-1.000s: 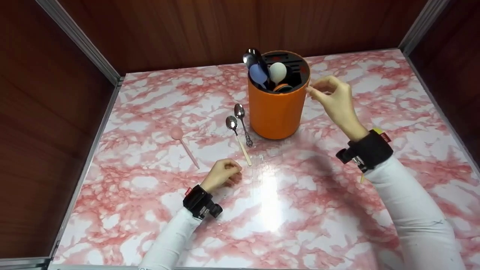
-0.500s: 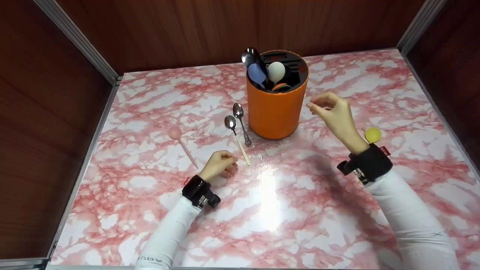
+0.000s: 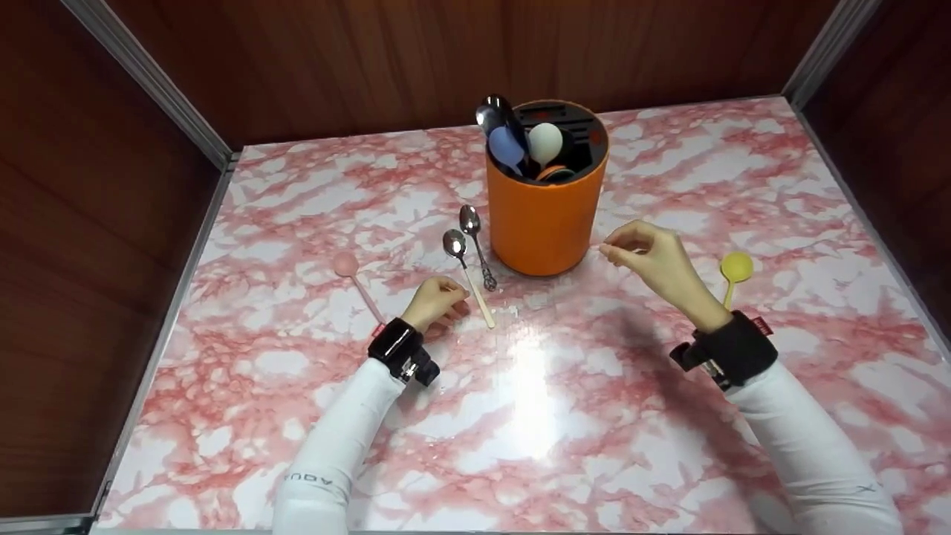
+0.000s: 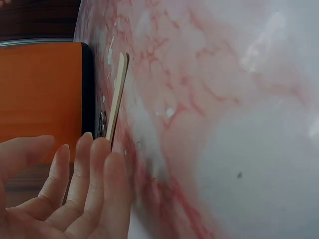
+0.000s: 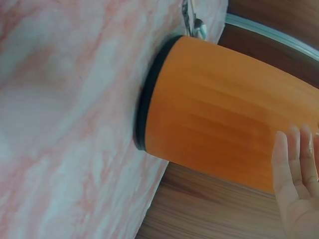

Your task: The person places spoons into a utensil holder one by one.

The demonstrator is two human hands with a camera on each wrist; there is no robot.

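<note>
An orange cylindrical utensil holder (image 3: 542, 223) stands upright toward the back. Left of it lie a spoon with a cream handle (image 3: 479, 300) and a metal spoon with an ornate handle (image 3: 469, 219). My left hand (image 3: 432, 303) hovers beside the cream handle, fingers loosely bent and holding nothing; in the left wrist view its fingertips overlap the near part of that handle (image 4: 117, 94), and contact is unclear. To the right of the holder's base, my right hand (image 3: 657, 260) hangs with thumb and fingers slightly curved, nothing visible between them. The right wrist view shows its fingers (image 5: 281, 159) before the orange wall.
A pink spoon (image 3: 345, 265) lies at the left, partly hidden by the left wrist. A yellow spoon (image 3: 736, 266) lies right of the right hand. Blue (image 3: 506, 146) and white (image 3: 546, 141) utensils stick out of the holder. Wooden panels (image 3: 371, 67) enclose the marbled table.
My right hand has come down from the holder's rim to near its base, uncovering the yellow spoon. The left hand has moved slightly forward, toward the cream-handled spoon.
</note>
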